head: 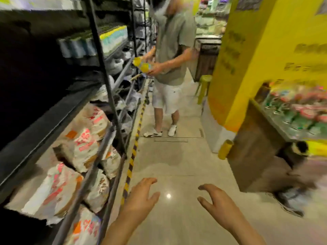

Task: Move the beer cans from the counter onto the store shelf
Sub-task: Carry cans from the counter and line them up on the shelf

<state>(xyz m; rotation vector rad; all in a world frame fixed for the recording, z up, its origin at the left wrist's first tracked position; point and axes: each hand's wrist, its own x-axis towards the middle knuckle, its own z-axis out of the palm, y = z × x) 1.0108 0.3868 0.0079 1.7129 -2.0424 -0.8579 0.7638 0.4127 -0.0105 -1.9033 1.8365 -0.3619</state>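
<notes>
Both my hands empty, low over floor, fingers spread. Left hand [141, 197] nearer shelf [58, 117] on my left; right hand [215, 202] nearer surface [276, 126] on my right. Cans [299, 112] on that surface, ahead-right and above right fingers, well apart. Blurred: appear upright, long axis vertical, cannot confirm. Right hand likely reaches first.

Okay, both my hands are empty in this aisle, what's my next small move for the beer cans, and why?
Probably turn right toward the counter and reach for a pack of green cans on top of it. Your left hand and right hand are both open and empty over the bare floor, so nothing is ready to shelve. The picture is blurred, so confirm the cans are beer.
</notes>
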